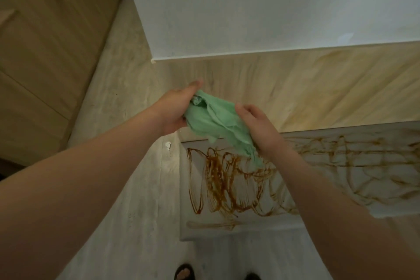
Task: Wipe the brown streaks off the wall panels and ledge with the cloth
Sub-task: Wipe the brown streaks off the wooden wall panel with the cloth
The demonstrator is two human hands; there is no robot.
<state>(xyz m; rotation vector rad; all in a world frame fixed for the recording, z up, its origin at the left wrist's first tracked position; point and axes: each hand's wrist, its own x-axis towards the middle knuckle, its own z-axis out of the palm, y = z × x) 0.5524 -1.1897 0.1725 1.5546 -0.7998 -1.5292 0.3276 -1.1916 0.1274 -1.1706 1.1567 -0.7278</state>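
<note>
A crumpled light-green cloth (213, 118) hangs in the air between both hands, in front of the wall. My left hand (176, 106) grips its upper left end, and my right hand (255, 125) grips its lower right side. Below the hands, a white panel (341, 188) carries thick brown streaks (218, 179), darkest at its left end and fainter toward the right. More streaks run along the ledge (352, 141) at the panel's top. The cloth touches neither the panel nor the ledge.
A pale wood-grain wall band (318, 88) runs above the ledge, with a white wall (261, 6) over it. Brown door panels (45, 63) stand at the left. My sandalled feet (184, 271) show on the marbled floor (141, 223).
</note>
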